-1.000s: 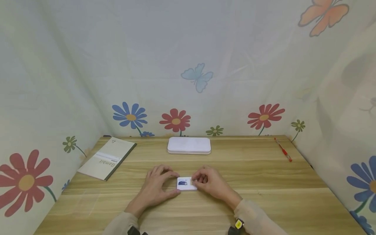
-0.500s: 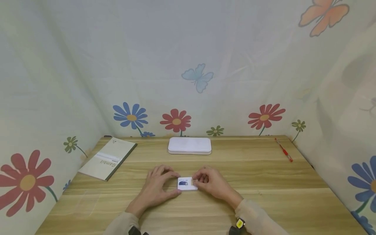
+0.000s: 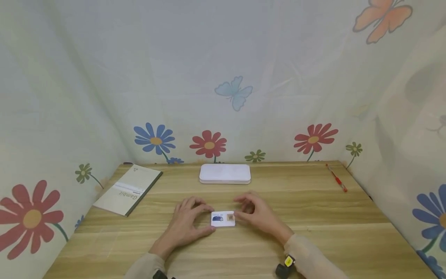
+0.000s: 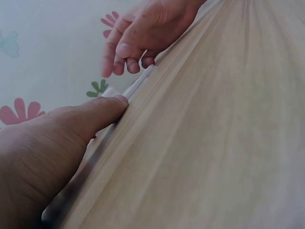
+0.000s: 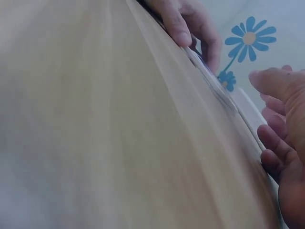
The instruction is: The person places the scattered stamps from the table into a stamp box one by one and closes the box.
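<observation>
A small white card (image 3: pixel 223 223) lies flat on the table in the head view, printed with a blue picture on its left part. On its right part sits a small brown square (image 3: pixel 230 217) that looks like a stamp or sticker. My left hand (image 3: pixel 186 221) pinches the card's left end, thumb at the near corner and forefinger at the far corner. My right hand (image 3: pixel 259 213) is just right of the card, fingers loosely bent and holding nothing. In the right wrist view, a gap shows between my right thumb (image 5: pixel 269 82) and the card (image 5: pixel 212 81).
A white flat case (image 3: pixel 225 174) lies at the back middle of the wooden table. A notebook (image 3: pixel 127 190) is at the left, a red pen (image 3: pixel 336 178) at the right. A clear sheet (image 3: pixel 103 242) lies front left. Flower-printed curtains surround the table.
My right hand has let go of the brown square and drawn back slightly right, its fingers spreading. The brown square now shows fully on the card. My left hand has stayed put.
</observation>
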The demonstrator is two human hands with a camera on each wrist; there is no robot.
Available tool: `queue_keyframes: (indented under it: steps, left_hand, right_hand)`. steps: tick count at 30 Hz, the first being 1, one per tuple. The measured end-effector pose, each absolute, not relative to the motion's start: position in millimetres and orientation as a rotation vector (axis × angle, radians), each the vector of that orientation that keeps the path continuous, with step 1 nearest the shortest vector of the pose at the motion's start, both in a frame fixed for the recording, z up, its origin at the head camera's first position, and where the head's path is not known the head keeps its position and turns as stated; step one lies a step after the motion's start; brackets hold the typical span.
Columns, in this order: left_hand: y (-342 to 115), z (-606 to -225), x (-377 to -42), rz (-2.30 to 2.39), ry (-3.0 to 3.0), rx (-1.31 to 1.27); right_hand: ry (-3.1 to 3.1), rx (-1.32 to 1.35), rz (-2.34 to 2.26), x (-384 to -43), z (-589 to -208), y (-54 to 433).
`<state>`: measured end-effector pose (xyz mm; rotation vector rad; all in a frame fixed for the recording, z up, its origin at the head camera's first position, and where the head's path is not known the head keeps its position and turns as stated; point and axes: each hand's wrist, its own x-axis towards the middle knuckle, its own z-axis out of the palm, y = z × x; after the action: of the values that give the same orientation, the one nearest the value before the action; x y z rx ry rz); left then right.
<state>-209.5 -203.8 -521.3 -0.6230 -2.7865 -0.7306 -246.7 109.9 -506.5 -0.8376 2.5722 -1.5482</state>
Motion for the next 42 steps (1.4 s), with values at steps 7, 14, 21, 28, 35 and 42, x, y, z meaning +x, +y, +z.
queue_keyframes:
  steps: [7, 14, 21, 28, 35, 42]
  left_hand:
    - [-202, -522, -207, -0.745, -2.794, -0.606]
    - [-202, -519, -208, -0.743, -2.817, -0.608]
    - [-202, -520, -209, -0.717, -2.802, -0.620]
    - [-202, -519, -207, -0.730, -2.770, -0.629]
    - [-202, -518, -207, -0.717, -2.788, -0.628]
    - [-206, -509, -206, -0.800, -2.789, -0.610]
  right_hand:
    - [2.682, -1.003, -1.319, -248, -509, 123]
    - [2.765, -1.033, -1.126, -243, -511, 121]
    - [2.802, -1.077, -1.108, -242, -512, 118]
    - [2.798, -1.088, -1.105, -243, -512, 116]
    - [2.791, -1.093, -1.100, -244, -512, 117]
    - [2.772, -1.079, -1.121, -244, -511, 116]
